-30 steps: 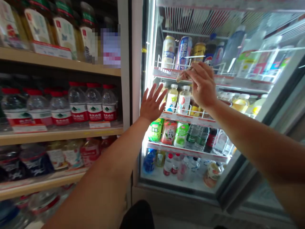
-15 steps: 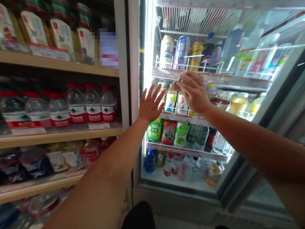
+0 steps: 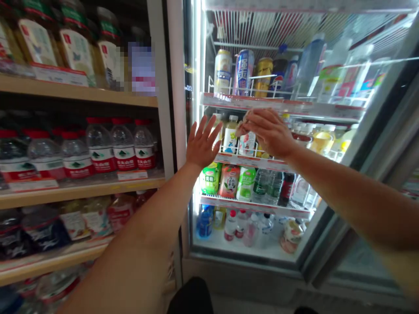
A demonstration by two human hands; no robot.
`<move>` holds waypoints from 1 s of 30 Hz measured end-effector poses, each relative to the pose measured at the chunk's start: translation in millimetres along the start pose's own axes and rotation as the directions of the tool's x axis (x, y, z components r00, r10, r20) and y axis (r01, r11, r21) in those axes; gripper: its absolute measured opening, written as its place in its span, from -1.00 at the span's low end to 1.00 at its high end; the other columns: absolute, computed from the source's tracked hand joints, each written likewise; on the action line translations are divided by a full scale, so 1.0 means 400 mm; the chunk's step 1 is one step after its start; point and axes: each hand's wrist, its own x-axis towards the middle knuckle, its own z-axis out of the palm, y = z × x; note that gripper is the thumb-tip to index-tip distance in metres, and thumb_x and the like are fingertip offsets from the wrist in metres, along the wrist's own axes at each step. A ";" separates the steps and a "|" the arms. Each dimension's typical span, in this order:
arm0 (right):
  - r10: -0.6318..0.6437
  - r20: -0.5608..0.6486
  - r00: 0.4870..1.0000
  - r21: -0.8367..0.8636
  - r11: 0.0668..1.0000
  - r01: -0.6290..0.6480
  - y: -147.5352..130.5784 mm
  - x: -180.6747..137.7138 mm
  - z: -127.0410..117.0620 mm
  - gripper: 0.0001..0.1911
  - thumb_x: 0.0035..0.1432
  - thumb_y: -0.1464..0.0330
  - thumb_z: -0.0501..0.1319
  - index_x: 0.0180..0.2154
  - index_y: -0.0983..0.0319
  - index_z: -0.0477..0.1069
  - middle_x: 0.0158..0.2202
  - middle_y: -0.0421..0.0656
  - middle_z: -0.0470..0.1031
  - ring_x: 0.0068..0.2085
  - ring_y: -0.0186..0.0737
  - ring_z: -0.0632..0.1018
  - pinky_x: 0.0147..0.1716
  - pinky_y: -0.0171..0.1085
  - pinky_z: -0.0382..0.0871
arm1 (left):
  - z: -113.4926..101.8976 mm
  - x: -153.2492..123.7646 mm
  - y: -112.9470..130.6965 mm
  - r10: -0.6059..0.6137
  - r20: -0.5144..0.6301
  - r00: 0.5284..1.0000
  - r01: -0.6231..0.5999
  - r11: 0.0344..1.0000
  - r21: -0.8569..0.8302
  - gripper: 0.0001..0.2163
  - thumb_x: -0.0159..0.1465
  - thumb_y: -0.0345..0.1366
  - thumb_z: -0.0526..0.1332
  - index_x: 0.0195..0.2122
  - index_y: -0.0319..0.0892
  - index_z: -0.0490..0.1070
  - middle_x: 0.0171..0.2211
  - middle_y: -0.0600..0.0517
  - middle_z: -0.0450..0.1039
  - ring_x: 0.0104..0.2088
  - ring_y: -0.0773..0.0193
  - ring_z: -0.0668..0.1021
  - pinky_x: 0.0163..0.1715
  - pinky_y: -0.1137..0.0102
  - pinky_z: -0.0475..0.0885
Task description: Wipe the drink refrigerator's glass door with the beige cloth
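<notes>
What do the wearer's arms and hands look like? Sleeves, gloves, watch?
Both bare. Left hand and right hand: no gloves, no rings that I can make out. Left forearm and right forearm: no sleeve clearly in view, no watch or band at either wrist, no markings visible.

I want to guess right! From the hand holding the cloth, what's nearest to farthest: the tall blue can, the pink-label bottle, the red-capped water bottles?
1. pink-label bottle, just below-left of the right hand and cloth.
2. tall blue can, shelf above.
3. red-capped water bottles, far left shelf.
</notes>
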 end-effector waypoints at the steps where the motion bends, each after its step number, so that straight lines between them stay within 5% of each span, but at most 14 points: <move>1: 0.026 -0.027 0.999 -0.014 1.000 -0.026 0.013 0.002 -0.009 -0.59 0.43 0.35 0.03 0.18 -0.04 0.46 0.25 -0.27 0.50 0.35 -0.05 0.37 0.39 0.13 0.21 | 0.001 -0.001 -0.001 0.002 -0.002 1.000 -0.002 1.000 -0.004 -0.48 0.51 -0.08 -0.06 0.47 0.03 0.05 0.51 0.10 -0.05 0.51 0.16 -0.10 0.51 0.05 -0.18; 6: 0.157 -0.258 0.953 -0.069 0.981 -0.180 0.057 -0.004 -0.021 -0.59 0.46 0.35 -0.01 0.18 0.01 0.47 0.28 -0.20 0.46 0.35 -0.02 0.34 0.37 0.13 0.24 | 0.008 -0.003 -0.006 0.019 -0.024 1.000 -0.019 1.000 -0.015 -0.48 0.52 -0.08 -0.05 0.48 0.02 0.04 0.51 0.10 -0.06 0.52 0.18 -0.12 0.52 0.05 -0.18; 12: -0.032 -0.041 0.999 -0.044 0.999 0.031 0.003 -0.080 -0.001 -0.58 0.45 0.36 0.05 0.24 -0.04 0.40 0.29 -0.25 0.45 0.38 -0.06 0.34 0.41 0.10 0.19 | 0.003 0.000 -0.002 -0.004 -0.010 1.000 0.003 0.998 -0.055 -0.46 0.49 -0.12 -0.01 0.48 0.04 0.04 0.50 0.07 -0.03 0.51 0.10 -0.08 0.51 0.01 -0.19; 19: 0.198 -0.217 0.956 -0.066 0.974 -0.217 0.068 -0.089 -0.045 -0.55 0.44 0.36 -0.01 0.26 0.03 0.38 0.34 -0.20 0.38 0.40 0.00 0.28 0.41 0.17 0.14 | -0.007 0.006 0.009 -0.035 -0.008 0.999 0.034 0.998 -0.061 -0.46 0.46 -0.15 0.04 0.47 0.02 0.09 0.49 0.08 0.01 0.51 0.09 -0.03 0.51 0.06 -0.20; 25: 0.115 0.002 0.993 -0.046 0.992 -0.115 0.036 -0.163 -0.063 -0.55 0.44 0.36 0.02 0.25 -0.08 0.38 0.33 -0.29 0.41 0.39 -0.04 0.32 0.42 0.17 0.14 | -0.007 0.005 0.007 -0.033 -0.013 0.999 0.032 0.996 -0.080 -0.45 0.45 -0.15 0.05 0.46 0.06 0.09 0.49 0.08 0.01 0.51 0.08 -0.02 0.51 0.04 -0.19; 30: 0.285 -0.190 0.939 -0.069 0.951 -0.303 0.103 -0.126 -0.114 -0.54 0.47 0.35 -0.05 0.25 0.07 0.41 0.34 -0.15 0.38 0.40 0.03 0.27 0.42 0.14 0.14 | -0.005 0.007 0.009 -0.045 -0.009 0.999 0.043 0.994 -0.098 -0.45 0.45 -0.13 0.03 0.46 0.02 0.11 0.49 0.11 -0.02 0.51 0.09 -0.05 0.52 0.04 -0.21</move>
